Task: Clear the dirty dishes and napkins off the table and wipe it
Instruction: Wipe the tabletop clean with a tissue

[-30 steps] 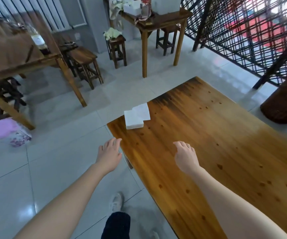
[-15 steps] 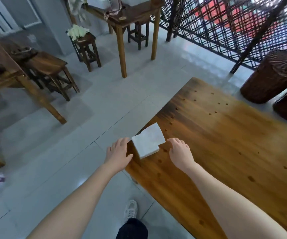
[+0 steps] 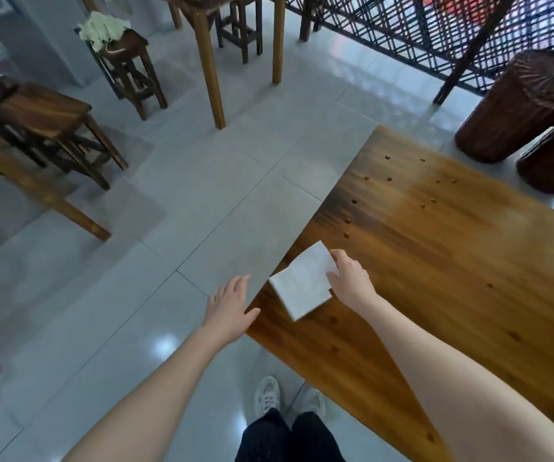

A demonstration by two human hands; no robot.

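Right hand [image 3: 352, 285] touches napkin [image 3: 302, 283] right edge — left hand [image 3: 229, 308] alongside.

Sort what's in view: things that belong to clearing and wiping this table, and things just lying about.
Job: white napkin, wooden table, right hand at the napkin's edge, left hand.
Lying about: stool with pale cloth, wicker baskets.

The varnished wooden table [image 3: 452, 261], knotty and darker toward its far corner, carries a folded white napkin [image 3: 302, 281] at its left edge.
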